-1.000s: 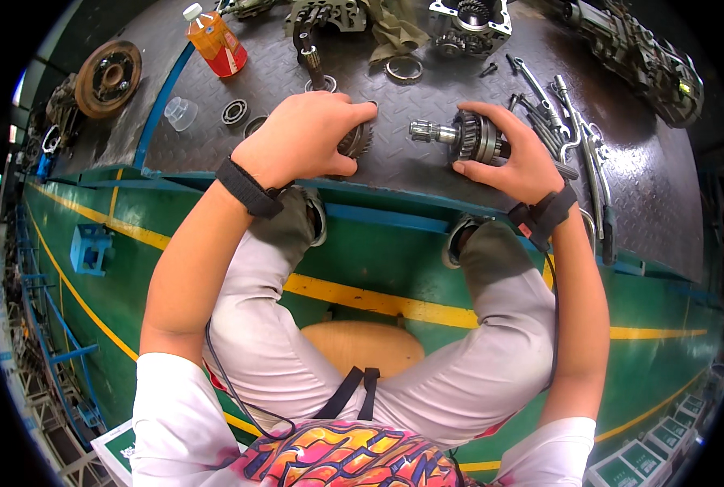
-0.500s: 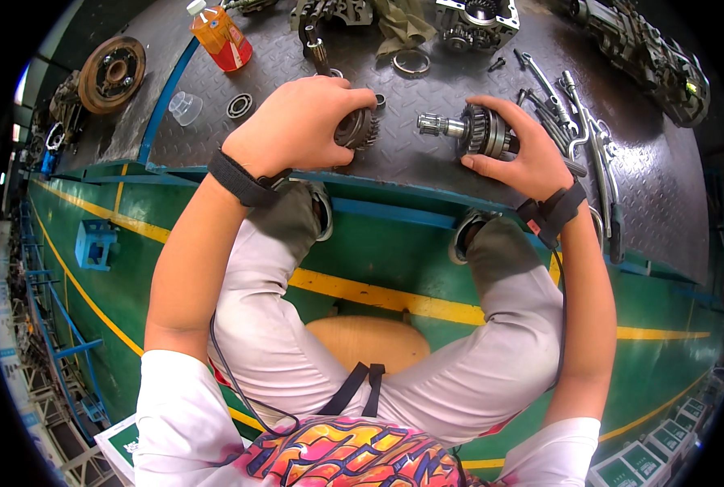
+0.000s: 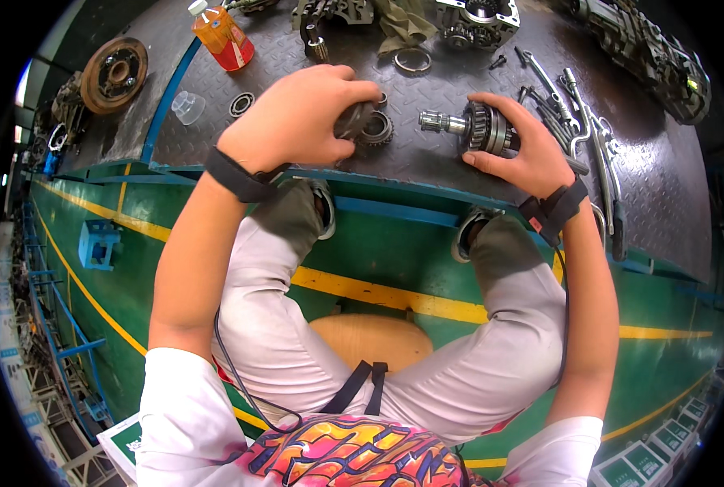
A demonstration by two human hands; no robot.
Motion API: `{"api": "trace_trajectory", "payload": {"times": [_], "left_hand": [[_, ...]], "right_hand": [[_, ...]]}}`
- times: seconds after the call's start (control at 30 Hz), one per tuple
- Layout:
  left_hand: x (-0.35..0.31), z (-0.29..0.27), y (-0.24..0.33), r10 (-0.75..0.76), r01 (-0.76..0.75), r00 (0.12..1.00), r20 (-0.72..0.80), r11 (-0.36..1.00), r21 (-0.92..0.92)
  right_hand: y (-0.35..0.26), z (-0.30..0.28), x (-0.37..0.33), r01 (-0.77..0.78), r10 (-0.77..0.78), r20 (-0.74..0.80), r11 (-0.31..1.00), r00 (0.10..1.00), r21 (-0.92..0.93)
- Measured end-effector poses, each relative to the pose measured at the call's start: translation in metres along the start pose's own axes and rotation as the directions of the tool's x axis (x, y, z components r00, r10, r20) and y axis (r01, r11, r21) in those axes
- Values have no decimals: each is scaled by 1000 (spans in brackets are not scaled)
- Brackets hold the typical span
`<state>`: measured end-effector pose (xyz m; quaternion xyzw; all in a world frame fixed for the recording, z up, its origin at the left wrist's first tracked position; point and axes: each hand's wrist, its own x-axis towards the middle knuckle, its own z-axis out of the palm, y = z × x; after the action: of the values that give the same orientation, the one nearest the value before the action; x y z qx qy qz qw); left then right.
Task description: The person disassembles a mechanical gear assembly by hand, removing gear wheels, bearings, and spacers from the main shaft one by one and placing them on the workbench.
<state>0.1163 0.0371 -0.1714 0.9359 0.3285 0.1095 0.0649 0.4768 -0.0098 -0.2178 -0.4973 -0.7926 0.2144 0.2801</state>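
Observation:
At the left of the bench edge my left hand (image 3: 301, 118) curls its thumb and fingers around a dark gear (image 3: 351, 122), partly hidden by the fingers. Just right of it a smaller toothed gear (image 3: 377, 128) lies on the plate with its round bore showing. My right hand (image 3: 524, 146) wraps thumb and forefinger round a gear shaft (image 3: 485, 130). This shaft lies sideways, its splined end pointing left and its gears between the fingers. A small ring shows beyond my left fingertips, mostly covered.
Wrenches and a ratchet (image 3: 593, 154) lie right of my right hand. Beyond are a ring (image 3: 411, 62), a gear housing (image 3: 480, 24) and a gearbox (image 3: 646, 61). Left are a bearing (image 3: 241, 104), a plastic cup (image 3: 187, 107), a bottle (image 3: 222, 36) and a rusty disc (image 3: 114, 75).
My left hand has shifted slightly left and turned the dark gear, and the smaller gear now shows beside it. My right hand keeps its hold on the shaft.

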Motion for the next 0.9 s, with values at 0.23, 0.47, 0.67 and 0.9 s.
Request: {"api": "trace_trajectory", "payload": {"times": [0.23, 0.47, 0.67, 0.9], "left_hand": [[-18, -24, 4, -149, 146, 989, 20, 986, 85], [-22, -8, -12, -159, 153, 981, 114, 987, 55], [-25, -8, -14, -172, 166, 980, 104, 984, 61], [-28, -18, -10, -208, 188, 974, 88, 964, 190]], "right_hand": [[1, -1, 0, -8, 8, 2, 1000, 1000, -22], [1, -1, 0, -13, 12, 12, 1000, 1000, 8], [-2, 0, 0, -16, 16, 15, 1000, 1000, 22], [2, 0, -1, 5, -5, 4, 1000, 1000, 22]]}}
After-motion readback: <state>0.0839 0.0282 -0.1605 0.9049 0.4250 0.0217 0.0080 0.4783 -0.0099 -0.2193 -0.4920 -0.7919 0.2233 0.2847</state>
